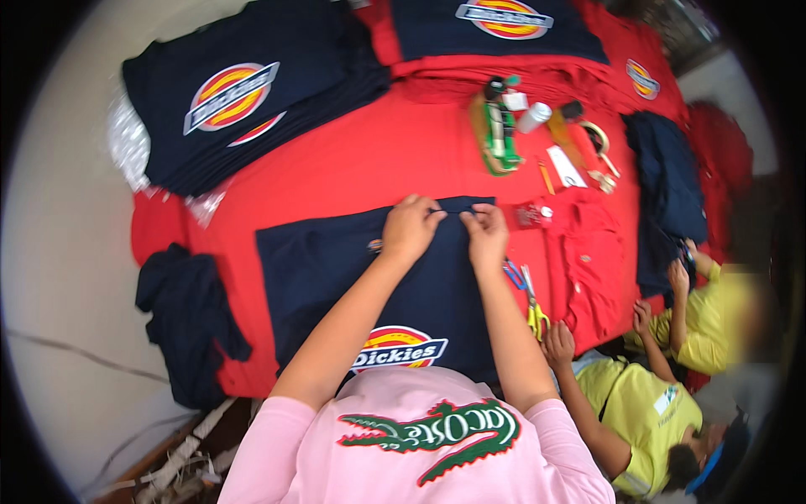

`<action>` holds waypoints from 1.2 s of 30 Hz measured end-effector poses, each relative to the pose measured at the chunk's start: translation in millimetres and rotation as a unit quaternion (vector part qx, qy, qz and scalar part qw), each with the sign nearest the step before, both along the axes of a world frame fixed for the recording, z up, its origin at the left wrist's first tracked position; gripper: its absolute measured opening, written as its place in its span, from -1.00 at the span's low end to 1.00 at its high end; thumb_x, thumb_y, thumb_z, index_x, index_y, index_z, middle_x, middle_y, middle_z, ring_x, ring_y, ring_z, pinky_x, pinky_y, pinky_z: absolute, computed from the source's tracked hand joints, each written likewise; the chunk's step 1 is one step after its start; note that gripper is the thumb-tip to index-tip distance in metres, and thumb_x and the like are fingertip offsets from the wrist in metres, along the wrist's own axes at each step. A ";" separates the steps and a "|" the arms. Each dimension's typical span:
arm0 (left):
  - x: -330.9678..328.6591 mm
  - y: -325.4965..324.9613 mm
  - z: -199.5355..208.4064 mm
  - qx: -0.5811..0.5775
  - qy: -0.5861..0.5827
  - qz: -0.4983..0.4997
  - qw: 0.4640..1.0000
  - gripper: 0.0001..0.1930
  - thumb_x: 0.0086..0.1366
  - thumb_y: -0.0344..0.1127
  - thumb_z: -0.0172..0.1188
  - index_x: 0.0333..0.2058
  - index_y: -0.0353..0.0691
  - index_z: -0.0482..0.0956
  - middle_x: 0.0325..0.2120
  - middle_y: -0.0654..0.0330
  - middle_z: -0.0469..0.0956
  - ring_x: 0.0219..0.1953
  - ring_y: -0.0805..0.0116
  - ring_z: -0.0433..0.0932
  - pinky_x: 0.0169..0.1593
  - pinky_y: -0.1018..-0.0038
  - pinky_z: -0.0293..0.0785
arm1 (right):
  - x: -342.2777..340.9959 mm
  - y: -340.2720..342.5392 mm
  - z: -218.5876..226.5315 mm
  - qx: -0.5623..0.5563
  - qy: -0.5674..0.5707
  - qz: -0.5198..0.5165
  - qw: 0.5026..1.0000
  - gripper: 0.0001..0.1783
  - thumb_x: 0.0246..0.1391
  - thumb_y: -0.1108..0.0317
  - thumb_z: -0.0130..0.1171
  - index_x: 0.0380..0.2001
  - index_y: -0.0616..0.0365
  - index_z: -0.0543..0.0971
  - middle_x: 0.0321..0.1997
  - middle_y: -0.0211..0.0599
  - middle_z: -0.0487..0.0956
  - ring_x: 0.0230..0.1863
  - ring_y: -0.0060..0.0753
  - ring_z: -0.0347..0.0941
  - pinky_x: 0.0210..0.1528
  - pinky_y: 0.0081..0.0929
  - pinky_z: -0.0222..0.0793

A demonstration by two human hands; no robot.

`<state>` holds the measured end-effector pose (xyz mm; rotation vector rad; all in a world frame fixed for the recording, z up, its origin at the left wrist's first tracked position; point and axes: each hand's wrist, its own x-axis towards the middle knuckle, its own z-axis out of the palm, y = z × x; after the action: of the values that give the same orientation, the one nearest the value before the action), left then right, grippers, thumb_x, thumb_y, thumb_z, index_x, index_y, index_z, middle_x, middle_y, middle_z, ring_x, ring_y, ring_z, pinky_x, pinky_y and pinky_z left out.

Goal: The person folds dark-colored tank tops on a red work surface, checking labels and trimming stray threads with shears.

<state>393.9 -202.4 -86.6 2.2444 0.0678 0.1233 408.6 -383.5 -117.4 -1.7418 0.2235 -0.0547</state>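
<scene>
A navy T-shirt (315, 269) with a large coloured emblem lies spread in front of me on the red-covered table (319, 172). At its far edge my left hand (410, 231) pinches the fabric between thumb and fingers. A short way to the right, my right hand (487, 239) pinches the same edge, with a narrow strip of the edge stretched between both hands. A small round patch (374, 246) shows on the cloth beside my left wrist. My forearms hide part of the shirt, and its near end runs under my pink-shirted torso.
Yellow-handled scissors (537, 317) and a blue-handled tool (514, 274) lie right of the shirt, near a red garment (588, 260). Stacked navy shirts (327, 84) stand far left. A green tool holder (497, 134) and white bottle (535, 118) are behind. Co-workers in yellow (625, 403) sit right.
</scene>
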 end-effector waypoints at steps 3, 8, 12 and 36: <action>-18.7 16.8 8.6 0.038 -0.138 -0.036 0.989 -0.76 0.34 -0.29 0.40 -0.07 -0.21 0.66 -0.13 0.08 0.63 0.02 -0.03 0.63 0.14 0.13 0.51 | -2.8 1.1 7.3 -0.058 -0.022 0.008 0.998 -0.65 0.20 0.44 0.47 -0.01 0.24 0.59 -0.29 -0.36 0.58 -0.24 -0.42 0.54 -0.15 -0.39 0.48; -136.5 79.8 21.5 0.074 -0.197 0.025 0.977 -0.79 0.35 -0.41 0.35 -0.07 -0.20 0.58 0.02 0.09 0.58 0.17 0.00 0.55 0.31 0.03 0.39 | -71.8 -10.0 51.6 -0.329 -0.292 0.135 0.888 -0.53 0.27 0.57 0.26 0.24 0.29 0.54 0.34 0.11 0.51 0.39 0.17 0.42 0.45 -0.02 0.31; -205.7 136.5 -6.1 0.184 -0.085 0.085 0.975 -0.58 0.45 -0.32 0.25 0.21 -0.33 0.48 0.28 -0.04 0.45 0.43 -0.06 0.37 0.53 -0.03 0.19 | -117.0 -8.2 25.4 -0.427 -0.220 0.332 0.812 -0.32 0.41 0.40 0.13 0.53 0.29 0.29 0.64 0.10 0.24 0.68 0.13 0.09 0.67 0.02 0.01; -141.5 238.2 -15.3 -0.228 -0.078 0.412 0.879 -0.73 0.61 -0.23 0.13 0.04 -0.31 0.64 -0.24 0.16 0.69 -0.25 0.44 0.64 -0.17 0.48 0.55 | 4.4 97.7 72.2 -0.263 -0.214 0.212 0.917 -0.61 0.44 0.18 0.20 0.15 0.20 0.68 0.18 0.00 0.62 0.16 -0.09 0.56 0.22 -0.19 0.43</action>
<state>252.4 35.8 -101.9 1.5928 0.8764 0.6705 412.9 -285.9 -45.2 -2.2220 -0.5422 -0.1910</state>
